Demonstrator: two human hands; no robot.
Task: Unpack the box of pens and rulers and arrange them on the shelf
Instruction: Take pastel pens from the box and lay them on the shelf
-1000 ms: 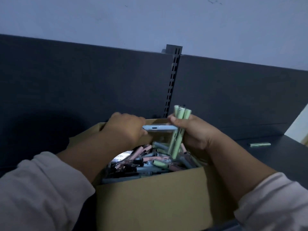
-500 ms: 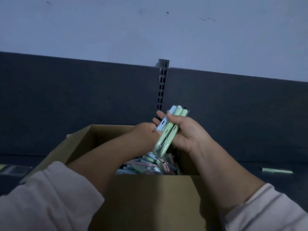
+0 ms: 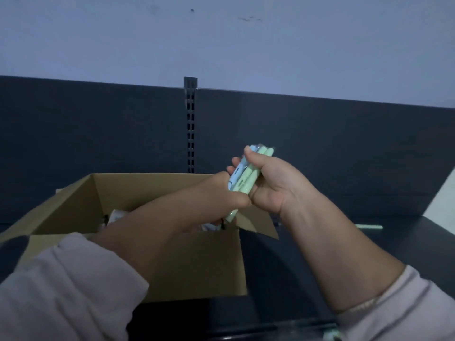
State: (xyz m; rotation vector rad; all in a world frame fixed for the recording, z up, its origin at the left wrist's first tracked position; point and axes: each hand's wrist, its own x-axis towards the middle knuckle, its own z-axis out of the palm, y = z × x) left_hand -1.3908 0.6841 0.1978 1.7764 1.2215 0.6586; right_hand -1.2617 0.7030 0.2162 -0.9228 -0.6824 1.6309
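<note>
Above box (image 3: 197, 264) far-right corner: pen bundle (image 3: 248, 178), long axis steep, tops up-right, tips down-left toward box; right hand (image 3: 275, 185) wraps upper half, left hand (image 3: 216, 195) curled round lower half.

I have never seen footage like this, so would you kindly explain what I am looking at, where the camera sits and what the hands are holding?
There is no machine here: these are a person's two bare hands, filmed by a camera worn on the head, looking forward and down. The right hand grips a bundle of pens, green ones and a blue one; the left hand curls round their lower part. Below stands an open cardboard box on a dark shelf, its contents mostly hidden. One green pen lies apart on the shelf to the right.
</note>
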